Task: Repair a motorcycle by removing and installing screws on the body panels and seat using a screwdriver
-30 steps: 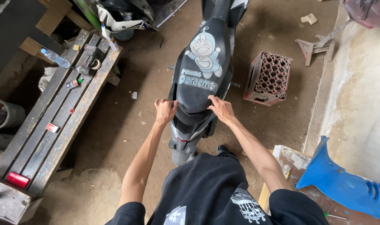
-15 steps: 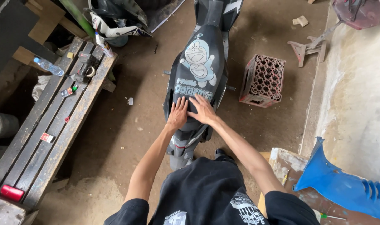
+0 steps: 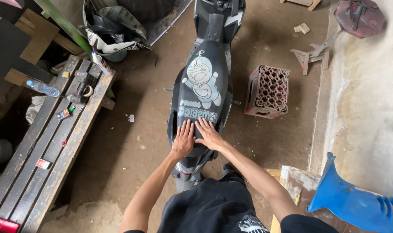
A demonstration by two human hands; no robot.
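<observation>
Both our hands flat on the rear of the scooter seat (image 3: 201,90): left hand (image 3: 183,140) and right hand (image 3: 210,137) side by side, touching, fingers spread open, gripping nothing. Arms extended forward and down. Scooter stands on the dirt floor between the wooden counter (image 3: 45,142) and the red crate (image 3: 267,91). Risk, in our judgement: uneven pressing could let the seat sit crooked, or palms slide on the smooth cover.
</observation>
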